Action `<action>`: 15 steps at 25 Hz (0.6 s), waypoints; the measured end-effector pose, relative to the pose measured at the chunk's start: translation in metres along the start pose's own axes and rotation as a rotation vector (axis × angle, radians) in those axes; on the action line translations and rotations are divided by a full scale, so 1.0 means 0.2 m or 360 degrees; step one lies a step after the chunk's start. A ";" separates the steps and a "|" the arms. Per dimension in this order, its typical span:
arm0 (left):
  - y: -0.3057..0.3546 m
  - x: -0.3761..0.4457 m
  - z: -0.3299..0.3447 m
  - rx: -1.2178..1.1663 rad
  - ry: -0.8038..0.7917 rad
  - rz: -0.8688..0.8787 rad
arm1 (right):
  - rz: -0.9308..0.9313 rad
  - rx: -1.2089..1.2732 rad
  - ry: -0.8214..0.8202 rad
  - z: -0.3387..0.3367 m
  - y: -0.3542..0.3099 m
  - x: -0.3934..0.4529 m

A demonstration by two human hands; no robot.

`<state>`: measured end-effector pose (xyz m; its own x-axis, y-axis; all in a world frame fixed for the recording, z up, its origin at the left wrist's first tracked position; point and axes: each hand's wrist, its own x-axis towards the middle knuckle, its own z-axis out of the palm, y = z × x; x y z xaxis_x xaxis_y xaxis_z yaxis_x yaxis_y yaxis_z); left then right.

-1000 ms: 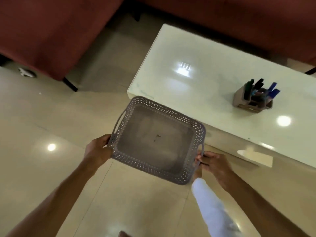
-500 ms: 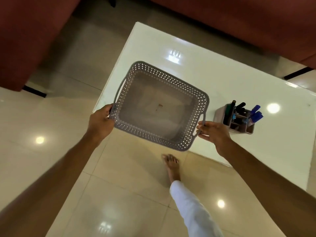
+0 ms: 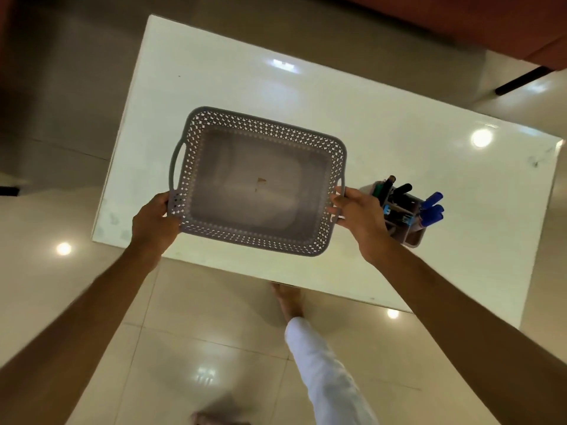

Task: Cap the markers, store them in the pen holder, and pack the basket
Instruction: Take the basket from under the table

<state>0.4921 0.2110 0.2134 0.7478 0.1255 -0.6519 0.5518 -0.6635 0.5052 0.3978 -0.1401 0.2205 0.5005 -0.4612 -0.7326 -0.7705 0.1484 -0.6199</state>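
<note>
My left hand (image 3: 155,220) is clamped on the near-left corner of the grey basket (image 3: 260,182), fingers wrapped under its rim. The basket is empty and hangs level above the white table (image 3: 383,124); I can't tell if it touches. My right hand (image 3: 357,214) pinches the basket's right handle. Just right of the basket stands the pen holder (image 3: 405,210) with capped markers (image 3: 431,208). I'd lower flat, both sides together, clear of the holder.

The basket (image 3: 257,182) sits over the near left part of the table (image 3: 383,124), between the left hand (image 3: 153,220) and right hand (image 3: 357,214). The pen holder (image 3: 405,216), with markers (image 3: 431,207) in it, stands on the table just right of the right hand.
</note>
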 end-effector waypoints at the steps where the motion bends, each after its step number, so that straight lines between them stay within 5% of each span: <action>1: 0.00 0.00 0.01 0.0031 0.0008 -0.0025 | -0.0114 -0.0186 0.0042 -0.02 0.01 -0.03; 5: 0.04 0.01 -0.03 0.0138 -0.0126 -0.0150 | -0.0167 -0.0302 0.0160 -0.23 0.12 -0.21; 8: 0.07 0.00 -0.10 -0.0003 -0.0292 -0.0234 | 0.0336 -0.0276 0.0328 -0.46 0.23 -0.26; 11: 0.12 -0.01 -0.16 0.0019 -0.0351 -0.0253 | 0.0748 0.0159 0.0553 -0.66 0.28 -0.20; 15: 0.18 0.01 -0.19 -0.0007 -0.0344 -0.0323 | 0.0529 0.0347 0.0253 -0.80 0.27 -0.02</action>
<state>0.5272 0.2153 0.2506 0.5265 0.0948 -0.8449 0.6838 -0.6378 0.3545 0.2906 -0.2701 0.2354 0.1586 -0.4838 -0.8607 -0.7696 0.4855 -0.4147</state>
